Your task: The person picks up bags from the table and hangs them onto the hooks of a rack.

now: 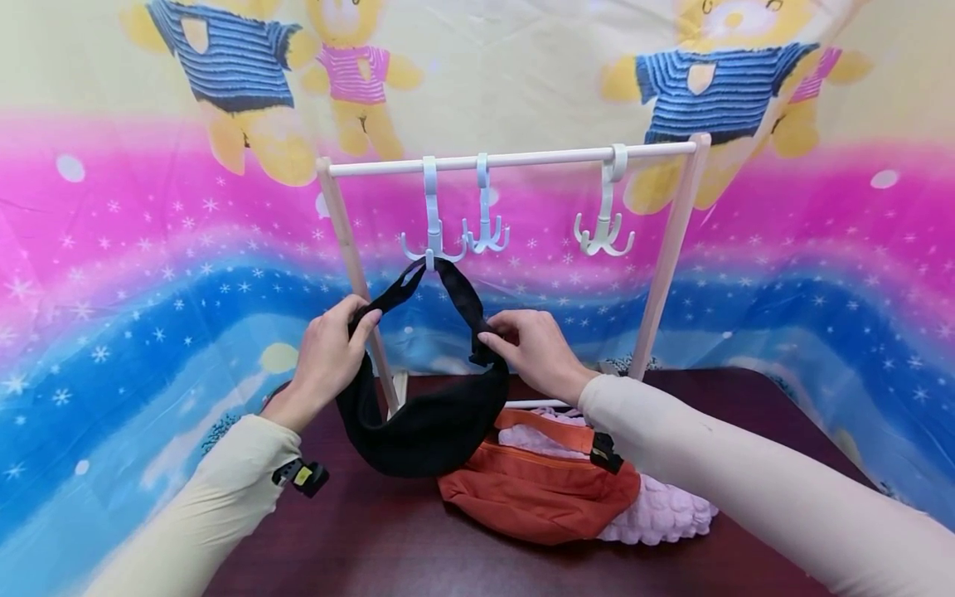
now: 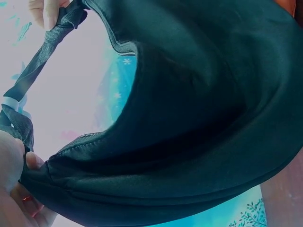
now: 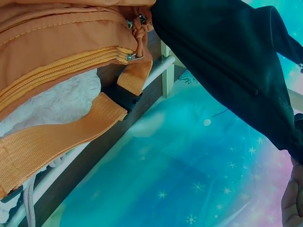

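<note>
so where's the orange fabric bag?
Orange bag lies right of centre in the head view, on the dark-red tabletop, partly covering puffy pink fabric, beside the black fabric bag.

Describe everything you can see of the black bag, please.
The black bag looks like soft fabric, with a zipper along its inner edge and a webbing strap. It sags in a crescent, strap on the leftmost hook. The left grip and right grip pinch it at both sides. Contact with the orange bag is unclear.
</note>
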A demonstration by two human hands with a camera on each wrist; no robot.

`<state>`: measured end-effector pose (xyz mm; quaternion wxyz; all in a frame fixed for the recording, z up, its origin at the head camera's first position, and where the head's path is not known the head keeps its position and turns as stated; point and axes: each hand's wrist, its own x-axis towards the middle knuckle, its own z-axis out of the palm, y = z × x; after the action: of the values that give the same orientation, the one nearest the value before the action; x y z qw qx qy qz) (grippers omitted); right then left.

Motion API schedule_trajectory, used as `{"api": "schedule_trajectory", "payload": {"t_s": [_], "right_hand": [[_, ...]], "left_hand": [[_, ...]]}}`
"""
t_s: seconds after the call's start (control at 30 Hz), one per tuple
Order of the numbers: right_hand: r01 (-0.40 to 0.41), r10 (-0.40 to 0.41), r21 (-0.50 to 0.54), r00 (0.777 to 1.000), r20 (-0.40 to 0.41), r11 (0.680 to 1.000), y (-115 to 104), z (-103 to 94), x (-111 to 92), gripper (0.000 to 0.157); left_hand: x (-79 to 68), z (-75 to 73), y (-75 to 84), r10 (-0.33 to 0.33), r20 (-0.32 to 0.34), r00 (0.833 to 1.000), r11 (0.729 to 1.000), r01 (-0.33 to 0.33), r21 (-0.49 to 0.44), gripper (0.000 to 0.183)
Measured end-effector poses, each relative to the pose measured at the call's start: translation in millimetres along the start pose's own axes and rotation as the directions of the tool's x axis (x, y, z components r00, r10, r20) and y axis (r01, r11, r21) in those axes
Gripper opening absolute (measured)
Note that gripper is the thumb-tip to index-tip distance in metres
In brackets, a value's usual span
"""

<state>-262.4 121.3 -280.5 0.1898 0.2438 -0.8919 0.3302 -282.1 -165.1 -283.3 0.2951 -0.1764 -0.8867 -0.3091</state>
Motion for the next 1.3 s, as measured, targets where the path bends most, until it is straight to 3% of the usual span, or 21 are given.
{"api": "schedule_trajectory", "payload": {"t_s": [1.3], "right_hand": [[0.019,-0.019,0.001,0.999,0.028,1.000,0.0,8.4,-3.5,0.020]], "left_hand": [[-6.0,7.1,0.4,-0.026,0.058,0.998,1.000,0.025,0.002,0.021]]}}
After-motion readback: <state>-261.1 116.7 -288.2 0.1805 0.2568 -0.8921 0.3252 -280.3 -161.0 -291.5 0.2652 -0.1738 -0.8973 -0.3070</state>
